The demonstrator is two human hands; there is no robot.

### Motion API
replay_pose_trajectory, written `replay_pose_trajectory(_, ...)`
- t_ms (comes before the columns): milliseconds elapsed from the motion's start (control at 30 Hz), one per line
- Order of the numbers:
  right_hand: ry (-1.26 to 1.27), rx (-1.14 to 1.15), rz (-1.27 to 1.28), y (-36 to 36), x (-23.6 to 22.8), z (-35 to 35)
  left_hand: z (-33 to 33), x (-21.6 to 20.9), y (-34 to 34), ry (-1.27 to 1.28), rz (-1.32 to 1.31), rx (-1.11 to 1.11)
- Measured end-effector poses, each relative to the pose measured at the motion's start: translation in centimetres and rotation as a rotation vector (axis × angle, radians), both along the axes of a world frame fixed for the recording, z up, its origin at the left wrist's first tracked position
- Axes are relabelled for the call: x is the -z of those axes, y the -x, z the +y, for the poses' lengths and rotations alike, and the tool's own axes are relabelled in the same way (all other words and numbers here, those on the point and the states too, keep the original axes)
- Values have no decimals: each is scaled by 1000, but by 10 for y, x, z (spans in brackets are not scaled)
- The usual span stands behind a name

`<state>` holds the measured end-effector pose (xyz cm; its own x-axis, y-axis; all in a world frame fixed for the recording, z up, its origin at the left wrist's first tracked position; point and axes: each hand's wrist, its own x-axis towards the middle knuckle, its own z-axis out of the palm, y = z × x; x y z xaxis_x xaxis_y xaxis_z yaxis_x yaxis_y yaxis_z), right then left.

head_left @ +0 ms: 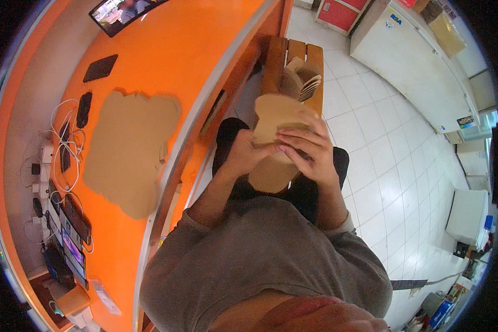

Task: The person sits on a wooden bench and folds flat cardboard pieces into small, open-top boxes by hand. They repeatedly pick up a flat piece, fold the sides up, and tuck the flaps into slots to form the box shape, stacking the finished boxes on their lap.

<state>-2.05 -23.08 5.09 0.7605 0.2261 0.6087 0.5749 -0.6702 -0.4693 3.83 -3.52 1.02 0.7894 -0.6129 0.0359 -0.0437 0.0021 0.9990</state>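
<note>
Because the brown cardboard [275,115] seems bendy, I am holding it in both hands, my left hand [247,154] gripping its side and my right hand [314,150] curled over its face, while more pieces [310,87] are resting beyond them on the bench [314,56] (handily close, presumably).

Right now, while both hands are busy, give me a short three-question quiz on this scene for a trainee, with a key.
1. True or false: both the left hand and the right hand are on the held brown piece.

2. Pick one. The large flat brown sheet lies on:
A) the tiled floor
B) the orange table
C) the person's lap

3. Short answer: in the picture, is the slatted wooden bench left or right of the orange table?

Key: 1. True. 2. B. 3. Right.
</note>
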Motion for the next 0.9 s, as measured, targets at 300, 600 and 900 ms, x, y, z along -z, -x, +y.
replay_pose_trajectory(300, -121, 88, 73, -2, 12, 5, 11, -6, 0, 52, -87, 70)
replay_pose_trajectory(600, -421, 18, 279, 1, 34, 11, 5, -25, -4, -244, -542, -515)
replay_pose_trajectory(900, -1053, 408, 400, -1, 47, 24, -23, 24, 13, -32, -414, -729)
